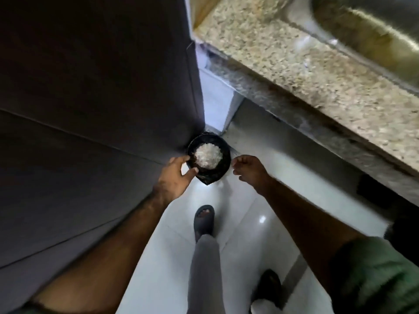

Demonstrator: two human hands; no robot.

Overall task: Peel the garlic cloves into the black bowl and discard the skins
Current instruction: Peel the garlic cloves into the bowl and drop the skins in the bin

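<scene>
While the person stands on the white floor (pixel 163 257), a black bin (pixel 221 163) sits at twelve o'clock from the sandalled foot (pixel 204 220), wedged between a dark cabinet (pixel 90 98) and the speckled counter (pixel 306 71). Pale garlic skins (pixel 208 155) lie heaped inside. At nine o'clock, the left hand (pixel 175 175) grips the rim. At three o'clock, the right hand (pixel 248 169) hangs loosely curled, holding nothing.

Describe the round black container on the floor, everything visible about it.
The black container is round, dark, apparently lined with a black bag that bunches at its near edge. It stands on the pale tiled floor in the corner by a dark cabinet. A heap of whitish garlic skins fills its middle. The left hand holds its rim.
</scene>
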